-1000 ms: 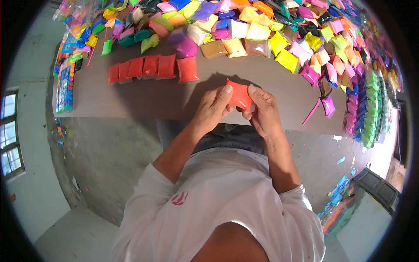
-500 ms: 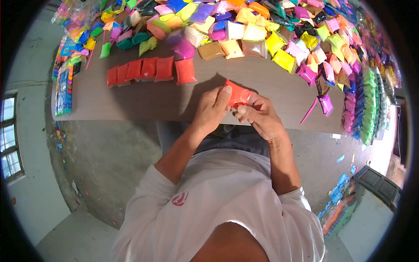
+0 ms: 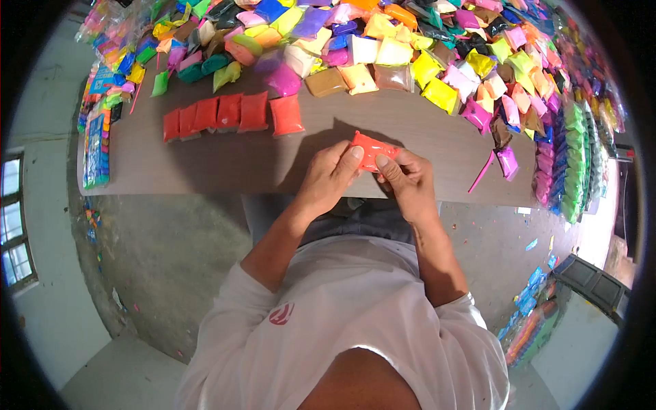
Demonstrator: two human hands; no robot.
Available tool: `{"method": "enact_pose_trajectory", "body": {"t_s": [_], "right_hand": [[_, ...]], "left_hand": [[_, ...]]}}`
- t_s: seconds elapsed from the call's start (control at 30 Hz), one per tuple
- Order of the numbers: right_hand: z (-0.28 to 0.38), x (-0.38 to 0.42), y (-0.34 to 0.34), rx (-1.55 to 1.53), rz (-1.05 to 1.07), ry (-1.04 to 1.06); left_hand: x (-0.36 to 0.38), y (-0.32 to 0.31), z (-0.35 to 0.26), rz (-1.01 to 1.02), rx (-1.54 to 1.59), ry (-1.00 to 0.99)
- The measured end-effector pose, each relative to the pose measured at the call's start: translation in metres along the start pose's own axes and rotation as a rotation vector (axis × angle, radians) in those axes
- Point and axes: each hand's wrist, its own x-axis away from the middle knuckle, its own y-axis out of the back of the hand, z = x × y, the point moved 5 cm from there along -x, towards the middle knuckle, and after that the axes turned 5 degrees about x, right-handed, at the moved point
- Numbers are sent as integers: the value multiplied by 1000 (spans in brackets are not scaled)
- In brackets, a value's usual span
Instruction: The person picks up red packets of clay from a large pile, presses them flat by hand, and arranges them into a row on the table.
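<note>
A person seated at a brown tabletop (image 3: 225,164) holds a small orange-red packet (image 3: 370,150) between both hands, just above the near edge of the tabletop. The left hand (image 3: 330,176) pinches the packet's left end, thumb on top and fingers curled beneath; the right hand (image 3: 404,179) pinches its right end, the grip pressed onto the plastic from the other side. The packet lies roughly level, tilted slightly down to the right.

Beyond the hands, a row of red packets (image 3: 229,115) lies side by side on the tabletop, well apart from the held one. Farther back, a heap of mixed packets (image 3: 383,51) in yellow, pink, purple, tan and green covers the far edge and spills down the right side, where a column of green packets (image 3: 579,160) is lined up. A loose pink strip (image 3: 480,172) lies on the wood to the right of the hands. Blue printed packs (image 3: 96,140) run along the tabletop's left edge.
</note>
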Motion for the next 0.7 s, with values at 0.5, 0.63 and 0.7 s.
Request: {"method": "enact_pose_trajectory", "body": {"t_s": [0.5, 0.63, 0.7], "right_hand": [[15, 22, -24, 932, -407, 953], [10, 23, -11, 510, -347, 623], [6, 20, -6, 188, -260, 426]], "left_hand": [[-1, 12, -1, 147, 349, 32], [0, 13, 3, 128, 292, -37], [2, 16, 0, 75, 275, -17]]}}
